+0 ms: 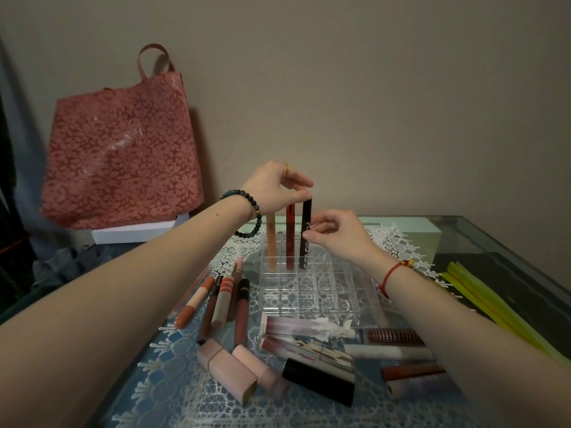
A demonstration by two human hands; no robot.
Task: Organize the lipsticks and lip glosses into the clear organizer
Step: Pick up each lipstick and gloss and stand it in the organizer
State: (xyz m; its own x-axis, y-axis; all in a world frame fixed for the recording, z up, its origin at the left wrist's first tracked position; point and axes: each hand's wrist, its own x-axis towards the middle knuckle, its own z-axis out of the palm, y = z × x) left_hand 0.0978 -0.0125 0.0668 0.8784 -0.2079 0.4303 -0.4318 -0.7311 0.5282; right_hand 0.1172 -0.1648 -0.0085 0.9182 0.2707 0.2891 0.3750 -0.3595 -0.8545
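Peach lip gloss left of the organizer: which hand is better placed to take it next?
Left, probably: the peach lip gloss lies beside the left forearm; the right hand would cross the organizer. The left hand must first release the dark tube.

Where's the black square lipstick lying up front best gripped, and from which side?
Probably pinch the black lipstick across its long flat sides mid-length, from above: it lies flat on the lace mat, a pink lipstick crowding one end.
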